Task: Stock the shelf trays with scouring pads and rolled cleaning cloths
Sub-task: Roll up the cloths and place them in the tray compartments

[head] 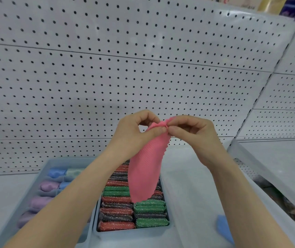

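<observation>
Both hands are raised together in front of a white perforated pegboard point(125, 77), fingertips almost meeting. The left hand point(134, 133) and the right hand point(193, 133) each pinch the bunched top edge of a pink cloth point(143, 176) between thumb and forefinger. The cloth is thin and finely ribbed, with a scalloped edge, and it hangs down from the hands in a long, leaf-like fold. Directly below the hands, a grey-blue plastic tray point(130, 233) is packed with flat, oblong scouring pads point(118, 212) in red, green and dark grey, their surfaces glittery and coarse, standing on edge in two tight rows. The cloth's lower tip hangs in front of these pads. Under the left forearm sits a second tray point(68, 161) split into small compartments, which hold soft rolled cloths point(49, 186) in blue, mint and lilac. Beneath the right forearm, a blue cloth point(223, 228) lies on the pale shelf point(188, 185), beside a clear plastic panel point(261, 167).
</observation>
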Available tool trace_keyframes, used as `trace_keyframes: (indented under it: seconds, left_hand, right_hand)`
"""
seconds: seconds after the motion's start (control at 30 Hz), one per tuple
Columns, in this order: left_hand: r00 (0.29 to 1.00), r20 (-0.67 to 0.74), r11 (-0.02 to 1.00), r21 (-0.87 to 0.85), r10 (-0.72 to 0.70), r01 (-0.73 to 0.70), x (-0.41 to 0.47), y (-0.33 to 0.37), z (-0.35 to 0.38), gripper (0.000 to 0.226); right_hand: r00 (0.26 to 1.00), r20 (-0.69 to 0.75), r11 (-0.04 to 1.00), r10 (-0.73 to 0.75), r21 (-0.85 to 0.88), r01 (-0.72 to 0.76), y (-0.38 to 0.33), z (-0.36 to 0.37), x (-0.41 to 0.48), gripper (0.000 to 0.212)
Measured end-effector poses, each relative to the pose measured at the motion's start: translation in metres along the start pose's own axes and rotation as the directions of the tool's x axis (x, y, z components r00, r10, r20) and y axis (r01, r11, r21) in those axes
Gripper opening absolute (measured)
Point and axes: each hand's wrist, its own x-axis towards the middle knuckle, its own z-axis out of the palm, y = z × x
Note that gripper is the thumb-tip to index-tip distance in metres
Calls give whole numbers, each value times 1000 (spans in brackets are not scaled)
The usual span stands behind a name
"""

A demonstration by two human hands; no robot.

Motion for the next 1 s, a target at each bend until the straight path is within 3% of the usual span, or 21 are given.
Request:
trace_keyframes:
  seconds: [0.17,0.27,0.4,0.5,0.6,0.73,0.83,0.93,1.0]
  left_hand:
    - [998,57,1000,12,-9,8,0,2,0,19]
    - [998,51,997,80,-27,23,4,-2,3,12]
    - [997,15,997,23,-70,70,5,-8,5,16]
    - [994,21,994,-31,-105,106,4,-14,5,15]
    - [990,52,988,-76,-128,132,5,-20,7,15]
    - [983,55,977,-109,-178,183,6,-25,8,14]
    - [979,42,974,-95,-200,203,6,-29,7,15]
    - [975,14,968,-117,-220,220,7,-31,4,18]
    - [973,-3,966,-120,-231,229,7,-33,2,19]
  right_hand:
    - [999,36,998,-3,-67,6,3,-1,2,7]
    - [998,69,998,9,-55,-5,6,0,1,8]
    - [997,72,998,26,-53,-22,7,-1,0,10]
    - [988,154,997,15,-75,-3,7,-4,-2,20]
    - [967,253,967,-15,-243,79,11,-5,-1,33]
    - [965,252,860,-79,-472,194,15,-2,2,35]
    - [964,263,836,-45,-518,181,14,-2,0,37]
    - [938,339,871,75,-481,104,12,-3,-5,22]
    - [940,332,833,79,-540,121,16,-3,-5,27]
